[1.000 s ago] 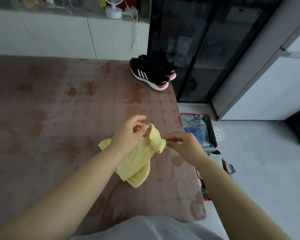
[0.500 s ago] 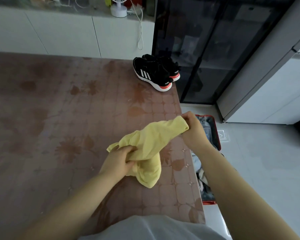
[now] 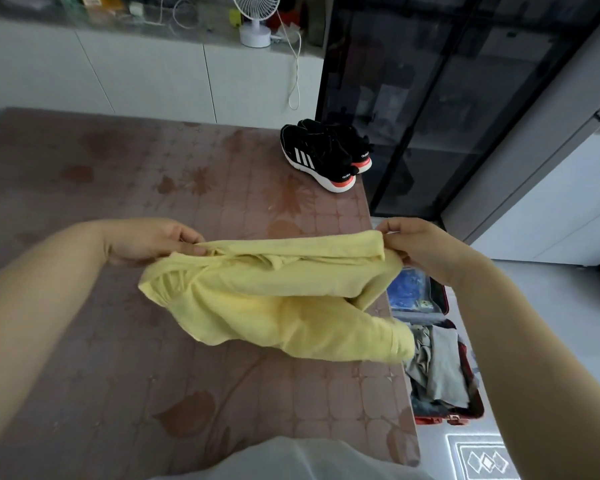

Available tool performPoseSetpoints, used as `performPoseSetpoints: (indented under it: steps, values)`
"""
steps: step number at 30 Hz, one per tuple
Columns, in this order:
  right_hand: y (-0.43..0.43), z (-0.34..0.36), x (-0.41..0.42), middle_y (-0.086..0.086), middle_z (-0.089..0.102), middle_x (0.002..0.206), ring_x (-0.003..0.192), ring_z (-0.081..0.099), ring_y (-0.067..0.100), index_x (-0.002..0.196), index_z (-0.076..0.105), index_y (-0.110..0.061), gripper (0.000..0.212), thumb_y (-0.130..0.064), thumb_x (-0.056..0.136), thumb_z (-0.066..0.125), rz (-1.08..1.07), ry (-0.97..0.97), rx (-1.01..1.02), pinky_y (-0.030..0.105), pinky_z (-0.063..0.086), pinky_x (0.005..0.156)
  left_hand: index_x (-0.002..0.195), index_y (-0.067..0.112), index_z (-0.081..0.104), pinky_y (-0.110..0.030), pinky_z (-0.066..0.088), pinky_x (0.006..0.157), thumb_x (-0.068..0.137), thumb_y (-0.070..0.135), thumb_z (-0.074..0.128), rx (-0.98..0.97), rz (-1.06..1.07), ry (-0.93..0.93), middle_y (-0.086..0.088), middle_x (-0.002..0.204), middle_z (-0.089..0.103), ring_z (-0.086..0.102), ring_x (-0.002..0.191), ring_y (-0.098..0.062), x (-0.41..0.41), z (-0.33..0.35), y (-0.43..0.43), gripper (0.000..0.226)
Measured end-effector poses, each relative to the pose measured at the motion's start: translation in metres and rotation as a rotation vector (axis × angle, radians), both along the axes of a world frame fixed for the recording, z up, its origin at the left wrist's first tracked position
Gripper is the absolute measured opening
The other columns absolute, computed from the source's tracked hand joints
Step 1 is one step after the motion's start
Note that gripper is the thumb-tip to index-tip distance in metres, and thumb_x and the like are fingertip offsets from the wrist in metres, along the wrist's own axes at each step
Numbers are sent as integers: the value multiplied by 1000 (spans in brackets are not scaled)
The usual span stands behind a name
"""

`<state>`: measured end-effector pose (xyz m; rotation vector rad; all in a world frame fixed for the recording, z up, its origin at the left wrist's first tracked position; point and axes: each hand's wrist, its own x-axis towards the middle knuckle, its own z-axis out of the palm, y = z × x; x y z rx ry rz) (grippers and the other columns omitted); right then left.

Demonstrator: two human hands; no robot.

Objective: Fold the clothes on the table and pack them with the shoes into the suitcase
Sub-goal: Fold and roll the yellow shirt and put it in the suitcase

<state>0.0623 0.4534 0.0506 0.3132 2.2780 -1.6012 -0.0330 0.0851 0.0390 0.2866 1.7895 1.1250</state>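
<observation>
A yellow garment (image 3: 278,299) hangs stretched between my hands above the brown patterned table (image 3: 118,188). My left hand (image 3: 146,239) pinches its left top corner and my right hand (image 3: 420,247) pinches the right top corner. The lower part of the cloth droops in folds toward the table's right edge. A pair of black shoes (image 3: 323,155) with white stripes and orange heels stands at the table's far right corner. On the floor to the right lies an open red suitcase (image 3: 444,415) with grey clothes and a blue packet inside.
A dark glass cabinet (image 3: 447,98) stands behind the shoes. White cupboards line the back wall, with a small white fan (image 3: 255,19) and a hanging cable on top. A small patterned mat (image 3: 485,459) lies on the floor beside the suitcase.
My hands have moved apart and lifted the yellow garment, spreading it wide. Before, it was bunched, with my left hand low on the cloth.
</observation>
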Motion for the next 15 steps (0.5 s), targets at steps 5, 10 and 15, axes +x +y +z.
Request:
performPoseSetpoints:
  steps: [5, 10, 15]
  values:
    - [-30, -27, -44, -2, 61, 85, 76, 57, 13, 101, 60, -12, 18, -15, 84, 60, -341, 130, 70, 27, 50, 77, 87, 3, 67, -20, 49, 59, 93, 15, 53, -242, 424, 167, -12, 85, 69, 62, 68, -18, -29, -44, -3, 20]
    - [-53, -69, -44, -8, 45, 71, 75, 46, 16, 71, 49, -21, 14, -15, 80, 58, -105, -17, 338, 24, 37, 68, 115, -1, 57, -34, 41, 86, 87, 9, 59, -496, 741, 593, -20, 122, 59, 56, 107, -34, -30, -94, -14, 29]
    - [-48, -123, -4, -3, 55, 76, 68, 52, 13, 92, 54, -15, 21, -35, 86, 58, 41, -258, 488, 23, 39, 58, 129, 13, 43, -42, 41, 96, 82, 24, 68, -587, 447, 689, -13, 130, 48, 49, 118, -32, 2, -124, 3, 55]
